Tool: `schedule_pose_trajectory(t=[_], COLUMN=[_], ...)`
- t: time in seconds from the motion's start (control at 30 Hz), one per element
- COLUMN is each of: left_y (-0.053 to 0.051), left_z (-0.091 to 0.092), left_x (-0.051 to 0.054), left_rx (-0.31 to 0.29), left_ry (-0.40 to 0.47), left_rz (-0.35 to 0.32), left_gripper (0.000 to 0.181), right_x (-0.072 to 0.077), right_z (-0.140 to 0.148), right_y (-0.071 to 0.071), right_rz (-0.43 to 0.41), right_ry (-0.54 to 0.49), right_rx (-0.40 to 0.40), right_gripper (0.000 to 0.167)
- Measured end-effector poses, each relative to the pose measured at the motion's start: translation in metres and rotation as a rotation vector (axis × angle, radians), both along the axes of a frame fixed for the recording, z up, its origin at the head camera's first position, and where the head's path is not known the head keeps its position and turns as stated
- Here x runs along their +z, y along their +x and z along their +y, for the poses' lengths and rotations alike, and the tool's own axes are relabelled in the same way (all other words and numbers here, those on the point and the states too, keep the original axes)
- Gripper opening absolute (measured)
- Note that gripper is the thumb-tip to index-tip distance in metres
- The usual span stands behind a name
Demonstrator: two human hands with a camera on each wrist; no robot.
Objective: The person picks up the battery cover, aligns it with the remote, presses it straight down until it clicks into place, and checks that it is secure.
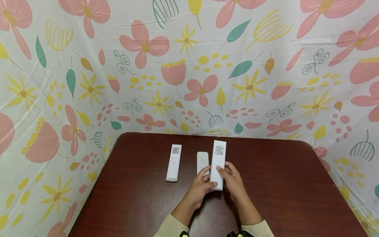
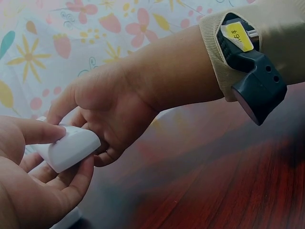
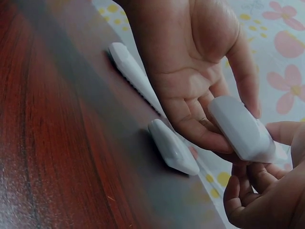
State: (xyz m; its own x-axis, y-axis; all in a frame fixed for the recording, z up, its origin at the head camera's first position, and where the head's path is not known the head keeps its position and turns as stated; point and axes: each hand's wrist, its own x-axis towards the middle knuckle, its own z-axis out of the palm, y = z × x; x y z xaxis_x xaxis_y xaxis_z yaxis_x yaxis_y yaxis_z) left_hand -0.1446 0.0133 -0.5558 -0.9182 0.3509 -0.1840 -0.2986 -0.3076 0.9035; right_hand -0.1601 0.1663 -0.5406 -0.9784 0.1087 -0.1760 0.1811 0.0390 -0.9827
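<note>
A white remote control point(image 1: 219, 157), its printed label facing up, is held above the table between both hands. My left hand point(image 1: 199, 191) grips its lower left edge, thumb across the near end. From the right side, my right hand point(image 1: 235, 181) pinches it with the thumb on top and fingers beneath. In the right wrist view the rounded near end of the held remote point(image 3: 240, 128) shows between the two hands. Behind my left hand lies a shorter white remote point(image 1: 202, 160), partly covered by the fingers. Farther left, another white remote point(image 1: 173, 164) lies label side up.
The dark reddish-brown wooden table point(image 1: 281, 184) has rounded far corners. A white cloth printed with flowers and leaves point(image 1: 183, 65) hangs behind the table and along both sides. A dark wrist-camera mount point(image 2: 252, 71) sits on the right sleeve.
</note>
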Motion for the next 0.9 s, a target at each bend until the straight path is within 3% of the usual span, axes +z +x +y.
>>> schedule_pose_trajectory(t=[0.33,0.9], left_y=[-0.0003,-0.0004], left_z=[0.0011,0.0031], left_x=[0.0006,0.0025], left_rx=[0.020,0.005], left_ry=[0.013,-0.005], left_rz=[0.000,0.025], left_gripper=[0.069,0.066], right_x=[-0.0012,0.0001], right_z=[0.0025,0.0081], right_y=[-0.0002,-0.0004], right_rz=[0.009,0.008], right_ry=[0.074,0.096], right_rx=[-0.017,-0.044], right_gripper=[0.038,0.044])
